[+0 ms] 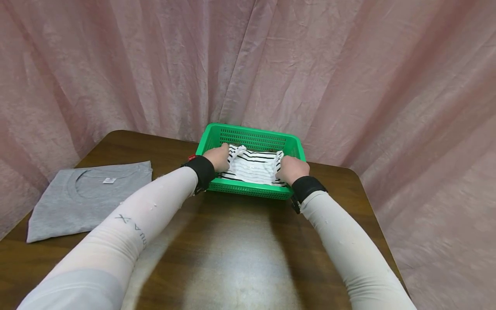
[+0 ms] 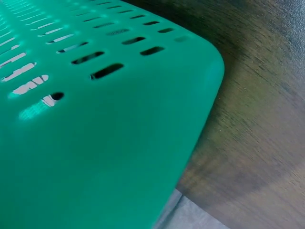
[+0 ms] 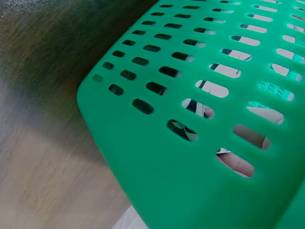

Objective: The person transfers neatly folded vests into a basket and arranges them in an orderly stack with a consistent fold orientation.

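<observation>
A green slotted plastic basket [image 1: 252, 137] stands on the far middle of the brown table [image 1: 240, 241]. Inside it lies a folded white shirt with black stripes [image 1: 253, 168]. My left hand [image 1: 219, 157] grips the shirt's left edge, fingers curled into the cloth. My right hand [image 1: 291, 168] grips the right edge the same way. Both wrists sit over the basket's near rim. In the wrist views only the basket wall [image 2: 95, 143] [image 3: 190, 157] and table show; striped cloth and a bit of finger show through the slots.
A folded grey T-shirt [image 1: 87, 198] lies flat at the table's left. Pink curtain [image 1: 348, 77] hangs close behind the basket and around both sides. The table's right edge runs just beyond my right forearm.
</observation>
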Motion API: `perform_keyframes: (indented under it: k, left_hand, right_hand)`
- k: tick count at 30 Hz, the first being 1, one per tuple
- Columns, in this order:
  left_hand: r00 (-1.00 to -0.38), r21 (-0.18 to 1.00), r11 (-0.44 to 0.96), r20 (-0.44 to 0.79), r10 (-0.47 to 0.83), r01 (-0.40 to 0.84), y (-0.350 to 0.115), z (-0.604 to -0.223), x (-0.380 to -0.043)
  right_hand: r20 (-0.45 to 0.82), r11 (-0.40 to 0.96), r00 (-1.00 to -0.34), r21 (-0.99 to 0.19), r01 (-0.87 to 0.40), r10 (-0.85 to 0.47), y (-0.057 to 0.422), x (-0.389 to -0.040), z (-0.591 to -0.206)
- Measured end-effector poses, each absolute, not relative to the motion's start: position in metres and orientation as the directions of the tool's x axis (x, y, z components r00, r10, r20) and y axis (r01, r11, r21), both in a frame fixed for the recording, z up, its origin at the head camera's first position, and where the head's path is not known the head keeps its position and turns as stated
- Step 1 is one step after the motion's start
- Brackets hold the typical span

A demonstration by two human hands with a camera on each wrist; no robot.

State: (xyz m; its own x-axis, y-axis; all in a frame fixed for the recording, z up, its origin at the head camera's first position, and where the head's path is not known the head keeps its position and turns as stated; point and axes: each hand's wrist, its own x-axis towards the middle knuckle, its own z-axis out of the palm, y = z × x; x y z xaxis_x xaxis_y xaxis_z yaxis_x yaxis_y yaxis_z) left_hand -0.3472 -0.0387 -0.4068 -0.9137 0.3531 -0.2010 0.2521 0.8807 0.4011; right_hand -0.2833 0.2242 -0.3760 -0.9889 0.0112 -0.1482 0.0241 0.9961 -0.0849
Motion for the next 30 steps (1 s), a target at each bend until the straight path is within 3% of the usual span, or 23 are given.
perform_keyframes:
  k: [5,18,23,30]
  left_hand:
    - [-0.906,0.380,0.879,-0.190,0.377,0.287,-0.040,-0.437,-0.379]
    - [-0.907,0.375,0.882,-0.192,0.375,0.285,-0.035,-0.434,-0.377]
    - [-0.911,0.392,0.877,-0.182,0.370,0.278,-0.034,-0.409,-0.351]
    - [-0.925,0.360,0.876,-0.079,0.372,0.322,-0.039,-0.382,-0.319]
  right_hand:
    - [-0.167,0.996,-0.986,-0.078,0.030,0.017,0.226,-0.280,-0.374]
    - [-0.205,0.991,-0.978,-0.119,0.065,0.039,0.227,-0.280,-0.371]
    - [-0.188,0.987,-0.981,-0.147,0.067,0.038,0.227,-0.277,-0.367]
    - [-0.154,0.976,-0.988,-0.216,0.038,0.004,0.226,-0.270,-0.359]
